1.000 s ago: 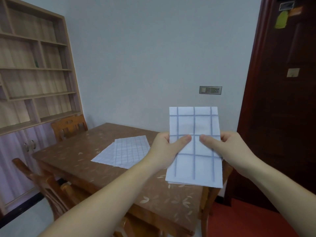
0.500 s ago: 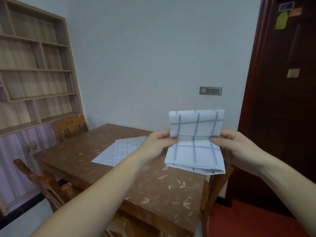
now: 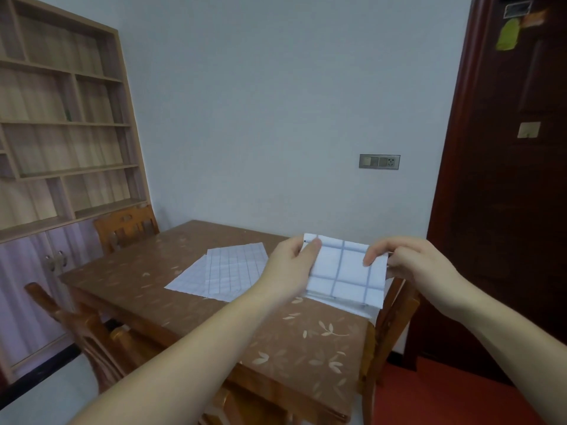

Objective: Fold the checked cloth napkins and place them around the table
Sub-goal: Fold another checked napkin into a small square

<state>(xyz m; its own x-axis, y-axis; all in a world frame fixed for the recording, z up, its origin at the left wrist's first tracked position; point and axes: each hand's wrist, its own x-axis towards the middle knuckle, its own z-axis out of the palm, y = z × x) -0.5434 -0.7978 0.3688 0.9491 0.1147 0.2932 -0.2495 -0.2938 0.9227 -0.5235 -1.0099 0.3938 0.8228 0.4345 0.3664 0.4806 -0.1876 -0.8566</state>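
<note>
No text, number or brand is legible. On the dark door (image 3: 491, 240), above my right hand (image 3: 411, 262), a green note (image 3: 507, 35), a dark sticker (image 3: 518, 9) and a tan plate (image 3: 529, 130) are too blurred to read. So is the wall socket panel (image 3: 379, 161), up and right of my left hand (image 3: 291, 265). The checked napkin (image 3: 343, 271) I pinch bears plain grid lines only.

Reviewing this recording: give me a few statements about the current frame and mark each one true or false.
1. The left hand and the right hand both pinch the folded napkin. True.
2. The other napkins on the table are folded small. False: they lie spread flat, overlapping.
3. A wooden chair stands by the table's far left corner. True.
4. The door on the right is white. False: it is dark reddish-brown.
</note>
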